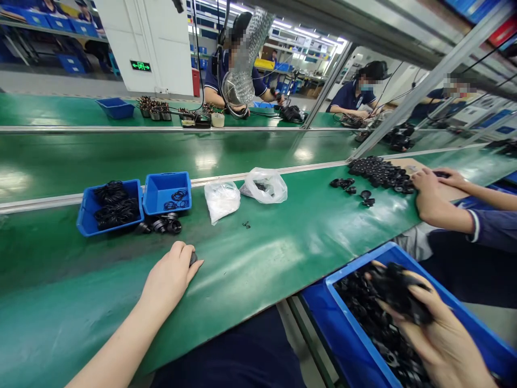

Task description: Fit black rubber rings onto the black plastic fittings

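Observation:
My left hand [172,275] rests on the green table [250,269], fingers curled round a small black part [193,258] that is mostly hidden. My right hand [428,323] reaches into a large blue bin [484,339] at my right knee and is closed on a handful of black plastic parts [398,293]; more such parts fill the bin. A few finished black round parts [163,225] lie ahead of my left hand, in front of two small blue trays.
One blue tray [86,218] holds black rubber rings, the other blue tray [155,202] a few rings. Two plastic bags [264,186] lie mid-table. A co-worker's hands [430,191] work by a pile of black parts [379,172] at the right. Other people sit across the conveyor.

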Tool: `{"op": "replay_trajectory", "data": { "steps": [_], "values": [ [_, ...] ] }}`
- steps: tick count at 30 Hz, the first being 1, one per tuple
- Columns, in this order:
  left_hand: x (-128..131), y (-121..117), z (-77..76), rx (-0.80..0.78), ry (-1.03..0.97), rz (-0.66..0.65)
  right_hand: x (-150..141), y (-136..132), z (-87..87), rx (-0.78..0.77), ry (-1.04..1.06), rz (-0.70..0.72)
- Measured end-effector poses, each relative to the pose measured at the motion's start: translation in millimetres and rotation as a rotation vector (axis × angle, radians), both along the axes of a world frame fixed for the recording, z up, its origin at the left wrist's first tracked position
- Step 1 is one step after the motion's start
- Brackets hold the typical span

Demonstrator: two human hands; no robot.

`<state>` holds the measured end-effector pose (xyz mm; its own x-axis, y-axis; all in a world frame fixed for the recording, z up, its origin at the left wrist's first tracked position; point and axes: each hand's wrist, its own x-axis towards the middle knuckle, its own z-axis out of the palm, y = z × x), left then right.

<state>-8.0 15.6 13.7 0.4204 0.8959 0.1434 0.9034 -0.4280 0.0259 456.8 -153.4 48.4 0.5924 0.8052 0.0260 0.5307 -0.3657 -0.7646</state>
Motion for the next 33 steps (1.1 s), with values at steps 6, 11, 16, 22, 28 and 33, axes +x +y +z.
{"op": "replay_trajectory", "data": {
  "steps": [6, 11, 16, 22, 28, 33],
  "values": [
    [-8.3, 3.7, 2.3, -0.026, -0.055, 0.066, -150.6, 117.9, 13.3, 0.267, 0.570, 0.513],
    [-19.7, 10.2, 5.1, -0.015, -0.093, 0.141, -249.8, 188.8, -7.4, 0.304, 0.247, 0.882],
    [-30.1, 14.7, 8.8, 0.034, -0.163, 0.219, -292.3, 220.8, -24.1, 0.373, -0.060, 1.022],
    [-40.8, 20.7, 1.2, 0.222, -0.286, 0.383, -295.6, 231.5, -34.5, 0.410, -0.294, 1.132],
    [-41.3, 25.9, -18.7, 0.146, -0.340, 0.352, -294.4, 230.0, -40.5, 0.403, -0.406, 1.163],
    [-34.9, 27.5, -24.2, 0.163, -0.386, 0.405, -294.2, 228.2, -44.4, 0.418, -0.443, 1.090]
  ]
}}
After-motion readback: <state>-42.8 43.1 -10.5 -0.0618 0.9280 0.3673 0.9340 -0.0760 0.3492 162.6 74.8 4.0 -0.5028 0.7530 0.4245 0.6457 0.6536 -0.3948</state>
